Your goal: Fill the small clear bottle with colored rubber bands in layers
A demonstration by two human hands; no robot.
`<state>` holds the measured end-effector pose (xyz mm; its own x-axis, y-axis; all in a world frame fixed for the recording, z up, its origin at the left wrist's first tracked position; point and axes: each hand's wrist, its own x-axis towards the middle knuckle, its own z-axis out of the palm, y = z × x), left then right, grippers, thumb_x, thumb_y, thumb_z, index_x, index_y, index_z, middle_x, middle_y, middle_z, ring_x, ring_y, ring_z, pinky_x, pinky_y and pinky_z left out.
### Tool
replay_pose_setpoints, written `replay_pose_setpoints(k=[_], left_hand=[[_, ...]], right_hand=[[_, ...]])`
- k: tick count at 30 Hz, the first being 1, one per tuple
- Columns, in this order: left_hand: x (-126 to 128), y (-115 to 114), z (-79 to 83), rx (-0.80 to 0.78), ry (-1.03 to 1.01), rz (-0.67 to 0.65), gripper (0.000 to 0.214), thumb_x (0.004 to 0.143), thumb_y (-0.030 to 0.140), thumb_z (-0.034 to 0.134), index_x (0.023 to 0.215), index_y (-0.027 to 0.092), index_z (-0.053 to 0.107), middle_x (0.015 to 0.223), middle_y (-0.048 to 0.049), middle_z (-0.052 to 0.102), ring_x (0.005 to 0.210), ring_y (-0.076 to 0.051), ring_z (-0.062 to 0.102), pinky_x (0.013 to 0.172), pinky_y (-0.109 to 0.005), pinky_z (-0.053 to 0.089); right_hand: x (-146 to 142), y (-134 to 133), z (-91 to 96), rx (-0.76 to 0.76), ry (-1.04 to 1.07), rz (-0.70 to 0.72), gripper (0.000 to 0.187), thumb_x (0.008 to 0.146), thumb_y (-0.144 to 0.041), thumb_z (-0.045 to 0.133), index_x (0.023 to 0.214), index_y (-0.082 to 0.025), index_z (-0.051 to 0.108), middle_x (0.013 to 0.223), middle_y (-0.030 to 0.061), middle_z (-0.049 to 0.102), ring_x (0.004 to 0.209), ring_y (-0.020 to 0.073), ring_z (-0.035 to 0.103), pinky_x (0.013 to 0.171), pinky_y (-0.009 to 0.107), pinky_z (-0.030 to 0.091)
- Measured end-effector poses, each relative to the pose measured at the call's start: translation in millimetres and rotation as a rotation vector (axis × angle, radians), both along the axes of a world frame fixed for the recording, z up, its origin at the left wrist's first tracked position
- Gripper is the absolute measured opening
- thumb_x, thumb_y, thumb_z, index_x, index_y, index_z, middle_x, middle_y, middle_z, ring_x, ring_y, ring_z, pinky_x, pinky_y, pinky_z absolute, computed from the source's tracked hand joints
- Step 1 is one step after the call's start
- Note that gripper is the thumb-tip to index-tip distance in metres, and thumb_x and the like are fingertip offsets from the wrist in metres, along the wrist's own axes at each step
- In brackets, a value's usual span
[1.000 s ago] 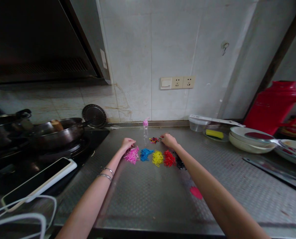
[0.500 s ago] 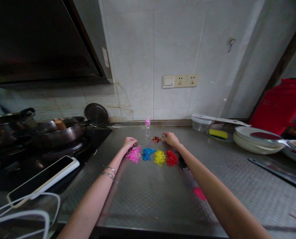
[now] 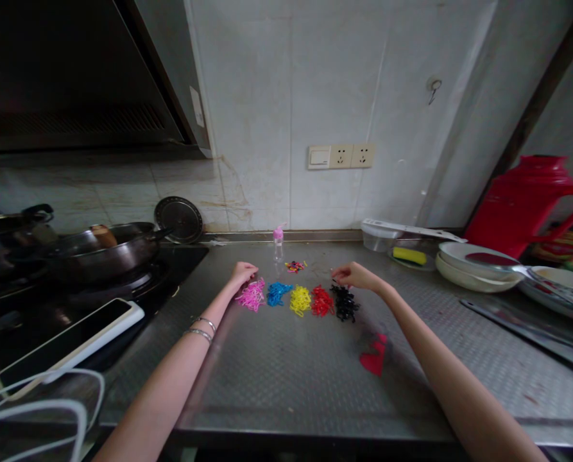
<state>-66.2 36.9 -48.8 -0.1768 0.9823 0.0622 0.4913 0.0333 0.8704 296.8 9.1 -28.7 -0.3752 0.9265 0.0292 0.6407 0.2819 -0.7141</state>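
Observation:
Small loops like rubber bands lie in a row of heaps sorted by colour: pink, blue, yellow, red and black. Behind them is a small mixed-colour heap. My left hand rests by the far side of the pink heap, its fingers closed together; whether they hold anything is hidden. Over the far edge of the black heap, my right hand is pinched, and what sits between its fingertips is too small to make out.
A clear bottle with a pink top stands by the mixed heap. Pans sit on the stove at left, near a white-edged device. At right are stacked bowls, a knife, a yellow sponge and a red jug.
My right hand has moved right and nearer, from the mixed heap to the black heap, which now shows more fully. My left hand stays by the pink heap. The view has shifted slightly right.

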Motion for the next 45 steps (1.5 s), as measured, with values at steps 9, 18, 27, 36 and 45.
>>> replay_pose_setpoints(k=[9, 18, 27, 36, 45], left_hand=[[2, -1, 3.2, -0.021, 0.033, -0.014, 0.016, 0.066, 0.018, 0.054, 0.075, 0.01, 0.065, 0.049, 0.0002, 0.054, 0.034, -0.004, 0.035, 0.035, -0.017, 0.024], [37, -2, 22.7, 0.209, 0.247, -0.338, 0.026, 0.063, 0.017, 0.055, 0.085, 0.007, 0.066, 0.072, -0.007, 0.065, 0.062, -0.012, 0.055, 0.058, -0.021, 0.041], [74, 16, 21.7, 0.192, 0.522, -0.467, 0.025, 0.063, 0.022, 0.057, 0.082, 0.009, 0.068, 0.064, -0.0053, 0.064, 0.054, -0.012, 0.05, 0.051, -0.021, 0.034], [90, 31, 4.0, 0.177, 0.517, -0.475, 0.022, 0.066, 0.029, 0.058, 0.071, 0.011, 0.067, 0.062, -0.0051, 0.063, 0.052, -0.01, 0.05, 0.052, -0.021, 0.034], [84, 30, 7.3, 0.23, 0.544, -0.435, 0.018, 0.065, 0.024, 0.055, 0.067, 0.01, 0.067, 0.063, -0.0066, 0.064, 0.054, -0.011, 0.052, 0.052, -0.021, 0.035]], right_hand=[[13, -3, -3.5, -0.07, 0.001, 0.006, 0.032, 0.059, -0.024, 0.055, 0.087, -0.01, 0.065, 0.056, -0.0008, 0.059, 0.046, 0.0078, 0.047, 0.043, 0.017, 0.038], [11, -9, 1.3, 0.168, -0.092, -0.087, 0.028, 0.065, -0.027, 0.05, 0.079, -0.011, 0.068, 0.057, 0.0011, 0.06, 0.05, 0.0094, 0.049, 0.046, 0.017, 0.035], [3, -15, 5.1, 0.313, -0.192, -0.106, 0.027, 0.066, -0.019, 0.046, 0.077, -0.013, 0.069, 0.064, 0.0018, 0.064, 0.06, 0.0123, 0.055, 0.055, 0.018, 0.037], [5, -10, 1.6, 0.332, -0.24, -0.095, 0.026, 0.066, -0.018, 0.046, 0.079, -0.013, 0.069, 0.065, 0.0023, 0.065, 0.061, 0.0127, 0.055, 0.055, 0.017, 0.037], [6, -10, -0.8, 0.313, -0.259, -0.093, 0.025, 0.066, -0.017, 0.046, 0.077, -0.014, 0.068, 0.067, 0.0027, 0.065, 0.063, 0.0127, 0.056, 0.056, 0.017, 0.036]])
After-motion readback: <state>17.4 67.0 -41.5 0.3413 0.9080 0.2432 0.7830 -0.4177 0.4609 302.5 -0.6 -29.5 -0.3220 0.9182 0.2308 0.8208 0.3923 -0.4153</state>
